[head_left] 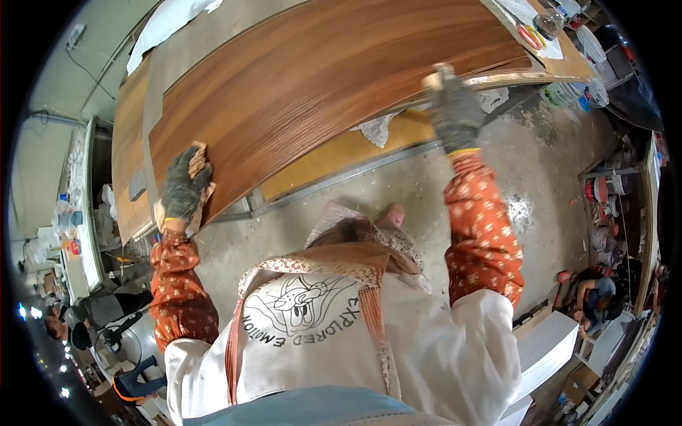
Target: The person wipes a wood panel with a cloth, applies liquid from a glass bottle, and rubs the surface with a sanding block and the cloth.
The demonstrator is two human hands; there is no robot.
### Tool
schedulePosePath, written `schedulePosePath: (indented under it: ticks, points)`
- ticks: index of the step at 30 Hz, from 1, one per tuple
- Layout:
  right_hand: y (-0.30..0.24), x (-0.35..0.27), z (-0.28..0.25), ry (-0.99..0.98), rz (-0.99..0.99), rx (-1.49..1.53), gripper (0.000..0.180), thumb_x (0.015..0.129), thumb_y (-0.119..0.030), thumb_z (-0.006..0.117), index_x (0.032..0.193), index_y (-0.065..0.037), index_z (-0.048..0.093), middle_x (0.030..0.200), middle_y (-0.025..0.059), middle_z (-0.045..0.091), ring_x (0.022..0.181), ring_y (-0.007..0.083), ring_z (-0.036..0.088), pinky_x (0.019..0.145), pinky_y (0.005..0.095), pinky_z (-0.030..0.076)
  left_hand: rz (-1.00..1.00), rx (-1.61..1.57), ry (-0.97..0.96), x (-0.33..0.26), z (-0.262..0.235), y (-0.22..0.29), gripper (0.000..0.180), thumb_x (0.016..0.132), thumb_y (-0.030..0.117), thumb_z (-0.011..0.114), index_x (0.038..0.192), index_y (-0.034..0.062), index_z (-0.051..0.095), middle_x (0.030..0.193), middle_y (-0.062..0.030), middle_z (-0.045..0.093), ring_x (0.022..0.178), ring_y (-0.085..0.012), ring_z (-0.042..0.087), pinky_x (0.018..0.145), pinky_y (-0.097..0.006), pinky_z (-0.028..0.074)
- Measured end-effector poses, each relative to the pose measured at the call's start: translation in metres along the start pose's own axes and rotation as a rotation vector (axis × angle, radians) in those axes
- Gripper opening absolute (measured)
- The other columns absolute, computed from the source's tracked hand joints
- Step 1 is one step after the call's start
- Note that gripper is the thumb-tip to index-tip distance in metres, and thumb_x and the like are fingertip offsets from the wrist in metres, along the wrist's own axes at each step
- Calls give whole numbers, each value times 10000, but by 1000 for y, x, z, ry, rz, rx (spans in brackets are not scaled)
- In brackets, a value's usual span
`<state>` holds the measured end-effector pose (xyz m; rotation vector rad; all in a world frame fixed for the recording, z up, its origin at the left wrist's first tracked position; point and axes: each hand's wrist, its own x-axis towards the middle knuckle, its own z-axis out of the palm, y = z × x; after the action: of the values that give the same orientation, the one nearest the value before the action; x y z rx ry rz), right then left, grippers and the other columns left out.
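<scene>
Sheet, one, brown, wood-grained (334, 78): the piece in hand, lying between and beyond the fingers of both hands, its near left corner running past the left fingers toward the wearer. Left hand (186, 186), dark grey glove: at the sheet's left end, fingers seemingly curled close together; a tan, crumpled-looking patch at their tips, rag or bare skin, cannot be told, nor whether they pinch. Right hand (456, 110), grey glove, blurred: at the near edge, pale at the tips; spread or pressed together, cannot tell. Grey block (137, 186): just left of the left fingers. White crumpled scrap (376, 131): left of the right fingers, nearer the wearer. Scissors (529, 35), red-handled, and clear jar (548, 25): beyond and right of the right fingers. Step, as judged: steadying or settling the sheet by its near side. Next move, as judged: calls for even pressure from both hands, without creasing or dragging the edge.
</scene>
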<state>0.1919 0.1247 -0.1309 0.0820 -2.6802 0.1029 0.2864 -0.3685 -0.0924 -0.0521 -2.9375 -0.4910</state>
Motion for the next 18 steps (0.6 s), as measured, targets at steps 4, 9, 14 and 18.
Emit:
schedulePosePath:
  ticks: [4,9,14,18]
  points:
    - [-106,-40,-3,-56,-262,70,364,824,-325,628,1127,-129,578,901,79,626,816,215,607,658,377,498,284,75,74,71,55,90,506,791,205,708,1250,69,543,1214,-192,562,1116,-350,541,955,-406,427]
    - [-82,-35,7,111,-356,140,376,830,-331,638,1095,-74,562,890,78,620,805,183,618,629,347,526,452,62,156,133,111,198,440,788,239,705,1179,70,593,1192,-150,590,1099,-362,534,945,-435,419]
    - [85,41,17,-220,277,128,390,846,-393,604,987,-30,576,912,95,606,878,239,629,694,381,531,505,177,260,135,129,199,429,790,230,704,1174,70,600,1179,-153,596,1107,-355,538,947,-441,421]
    - [110,55,24,-167,134,-149,373,909,-415,519,1071,-93,613,883,95,652,786,263,654,697,395,537,483,155,251,134,128,203,448,779,199,721,1183,55,594,1177,-176,594,1105,-366,539,949,-440,421]
